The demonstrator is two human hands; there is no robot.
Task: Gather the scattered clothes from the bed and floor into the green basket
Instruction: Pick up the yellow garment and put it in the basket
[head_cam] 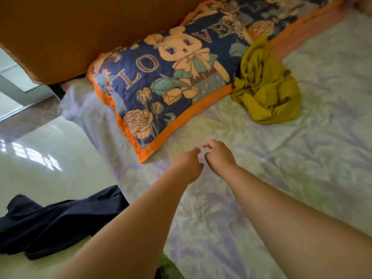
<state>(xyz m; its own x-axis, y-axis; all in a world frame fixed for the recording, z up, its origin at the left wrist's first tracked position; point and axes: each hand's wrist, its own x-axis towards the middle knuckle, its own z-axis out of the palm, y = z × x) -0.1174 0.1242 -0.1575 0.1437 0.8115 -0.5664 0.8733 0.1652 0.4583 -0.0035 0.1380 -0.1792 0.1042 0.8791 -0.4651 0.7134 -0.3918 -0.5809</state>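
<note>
A crumpled mustard-yellow garment (265,87) lies on the bed to the right of the pillow, touching its corner. On the glossy floor beside the bed's left edge, a dark navy garment (50,224) is spread out. My left hand (188,166) and my right hand (219,156) reach forward side by side over the sheet, just in front of the pillow's near corner. Their fingers are loosely curled and hold nothing. A sliver of green (169,266) shows at the bottom edge between my arms; too little is visible to tell what it is.
A navy and orange pillow (161,83) printed with a rabbit and "LOVE" leans against the brown headboard (80,27). A pale floral sheet (291,168) covers the bed. Shiny pale floor (40,158) runs along the left, with a doorway at the far left.
</note>
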